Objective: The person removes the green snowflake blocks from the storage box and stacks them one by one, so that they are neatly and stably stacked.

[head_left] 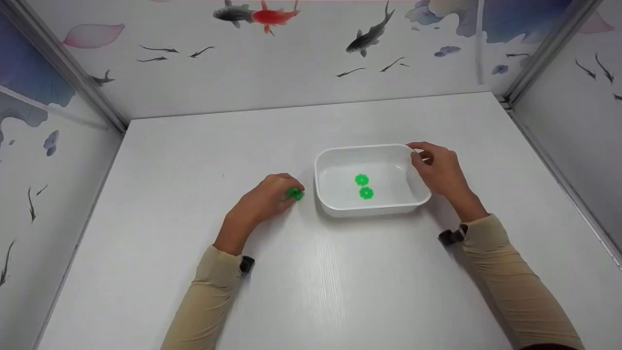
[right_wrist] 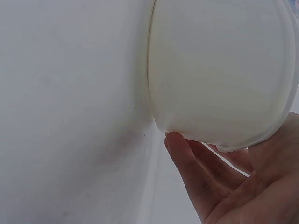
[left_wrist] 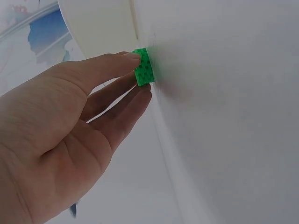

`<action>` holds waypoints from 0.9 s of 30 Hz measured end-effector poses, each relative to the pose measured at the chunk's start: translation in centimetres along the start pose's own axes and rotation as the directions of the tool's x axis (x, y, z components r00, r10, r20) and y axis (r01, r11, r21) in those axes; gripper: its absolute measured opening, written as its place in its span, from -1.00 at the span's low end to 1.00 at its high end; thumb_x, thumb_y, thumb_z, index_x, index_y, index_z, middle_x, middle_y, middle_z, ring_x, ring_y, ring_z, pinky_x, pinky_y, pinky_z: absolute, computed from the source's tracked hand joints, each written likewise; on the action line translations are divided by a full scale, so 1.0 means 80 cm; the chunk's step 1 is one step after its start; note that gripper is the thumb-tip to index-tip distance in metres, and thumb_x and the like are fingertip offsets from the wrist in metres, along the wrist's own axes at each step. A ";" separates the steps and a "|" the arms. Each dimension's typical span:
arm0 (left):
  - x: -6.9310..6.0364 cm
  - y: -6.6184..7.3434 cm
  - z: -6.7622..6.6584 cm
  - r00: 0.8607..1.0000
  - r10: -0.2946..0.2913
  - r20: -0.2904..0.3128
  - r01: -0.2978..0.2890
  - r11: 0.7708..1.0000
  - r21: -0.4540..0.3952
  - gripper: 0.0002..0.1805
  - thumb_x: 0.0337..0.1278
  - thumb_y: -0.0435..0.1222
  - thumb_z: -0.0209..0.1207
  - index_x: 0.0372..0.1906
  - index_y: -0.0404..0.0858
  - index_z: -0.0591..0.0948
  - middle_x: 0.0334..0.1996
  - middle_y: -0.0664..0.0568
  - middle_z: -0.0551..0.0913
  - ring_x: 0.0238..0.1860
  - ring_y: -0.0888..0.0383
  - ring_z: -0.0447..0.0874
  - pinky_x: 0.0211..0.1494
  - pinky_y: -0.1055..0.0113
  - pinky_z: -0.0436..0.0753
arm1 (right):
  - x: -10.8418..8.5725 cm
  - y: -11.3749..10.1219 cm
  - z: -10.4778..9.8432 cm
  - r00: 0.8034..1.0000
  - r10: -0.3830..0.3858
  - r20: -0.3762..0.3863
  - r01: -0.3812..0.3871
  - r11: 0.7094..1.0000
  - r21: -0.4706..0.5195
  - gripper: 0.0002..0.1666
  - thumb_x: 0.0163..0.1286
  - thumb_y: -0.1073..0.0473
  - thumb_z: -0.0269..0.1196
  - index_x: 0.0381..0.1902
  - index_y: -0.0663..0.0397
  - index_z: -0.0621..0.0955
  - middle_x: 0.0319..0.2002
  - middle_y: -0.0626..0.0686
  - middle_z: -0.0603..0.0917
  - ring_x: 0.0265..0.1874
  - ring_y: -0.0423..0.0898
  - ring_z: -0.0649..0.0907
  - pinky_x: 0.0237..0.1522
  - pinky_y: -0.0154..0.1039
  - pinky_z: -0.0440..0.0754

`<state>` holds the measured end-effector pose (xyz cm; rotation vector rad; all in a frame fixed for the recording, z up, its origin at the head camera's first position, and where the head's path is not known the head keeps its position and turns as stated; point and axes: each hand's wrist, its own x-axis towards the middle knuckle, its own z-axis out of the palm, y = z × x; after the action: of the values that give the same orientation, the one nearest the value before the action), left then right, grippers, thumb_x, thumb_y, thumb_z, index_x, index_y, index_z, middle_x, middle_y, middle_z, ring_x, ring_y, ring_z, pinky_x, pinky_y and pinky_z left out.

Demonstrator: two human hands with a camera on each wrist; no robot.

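Observation:
My left hand (head_left: 267,198) pinches a small green flower-shaped piece (head_left: 294,193) between thumb and fingertips, just left of the white container. Seen from the side in the left wrist view, the green piece (left_wrist: 144,67) is thick and ridged, close against the table; whether it is one piece or a stack I cannot tell. Two flat green flower-shaped pieces lie inside the white rectangular container (head_left: 369,208), one nearly in front of the other. At its back right corner, my right hand (head_left: 437,167) grips the rim, fingers against the outer wall (right_wrist: 219,70).
The white table (head_left: 311,282) carries the container right of its middle. Behind it stands a white panel (head_left: 291,73) printed with fish, and further panels close off the left and right sides. Dark wrist devices sit at both cuffs.

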<state>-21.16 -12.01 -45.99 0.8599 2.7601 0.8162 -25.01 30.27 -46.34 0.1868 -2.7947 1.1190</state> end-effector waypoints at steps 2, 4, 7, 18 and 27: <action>0.000 0.000 0.000 1.000 -0.002 -0.003 0.002 1.000 0.006 -0.69 0.38 -0.43 0.39 0.16 -0.35 0.78 0.18 -0.16 0.80 0.30 -0.07 0.74 0.43 0.09 0.70 | 0.000 0.000 0.000 1.000 0.002 0.001 -0.002 1.000 0.001 -0.55 0.69 0.07 0.16 0.41 0.00 0.67 0.12 0.32 0.81 0.04 0.24 0.84 0.15 0.22 0.77; 0.000 0.001 -0.001 1.000 -0.010 -0.003 0.010 1.000 0.010 -0.69 0.39 -0.42 0.39 0.17 -0.33 0.77 0.20 -0.15 0.79 0.32 -0.07 0.73 0.44 0.08 0.69 | 0.000 0.000 0.000 1.000 0.005 0.003 -0.005 1.000 0.000 -0.55 0.70 0.07 0.16 0.41 0.00 0.67 0.13 0.32 0.80 0.05 0.24 0.84 0.15 0.22 0.77; -0.002 0.002 -0.002 1.000 -0.024 -0.003 0.024 0.999 0.029 -0.66 0.40 -0.38 0.40 0.21 -0.28 0.76 0.26 -0.12 0.75 0.38 -0.08 0.68 0.49 0.06 0.65 | 0.001 -0.001 0.000 1.000 0.011 0.008 -0.011 1.000 0.000 -0.55 0.70 0.06 0.15 0.42 0.01 0.66 0.14 0.32 0.80 0.06 0.25 0.83 0.15 0.23 0.77; -0.004 0.020 -0.010 0.995 -0.006 -0.102 0.016 0.996 0.092 -0.57 0.46 -0.30 0.37 0.35 -0.17 0.69 0.38 -0.06 0.67 0.50 -0.06 0.56 0.55 0.04 0.59 | 0.000 -0.003 -0.001 1.000 0.025 0.007 -0.025 1.000 -0.007 -0.54 0.70 0.05 0.14 0.43 -0.02 0.65 0.15 0.33 0.80 0.06 0.25 0.83 0.15 0.21 0.77; 0.014 0.047 -0.004 0.959 0.051 -0.279 -0.005 0.987 0.161 -0.58 0.52 -0.26 0.32 0.38 -0.16 0.65 0.32 -0.05 0.71 0.41 -0.01 0.64 0.40 0.12 0.72 | 0.000 -0.003 -0.001 1.000 0.020 0.007 -0.020 1.000 -0.005 -0.54 0.70 0.05 0.15 0.42 -0.02 0.66 0.16 0.32 0.79 0.07 0.25 0.83 0.14 0.22 0.77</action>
<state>-20.36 -8.94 -43.67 0.8722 3.1057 0.7864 -24.93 30.17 -46.13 0.1639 -2.8117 1.1177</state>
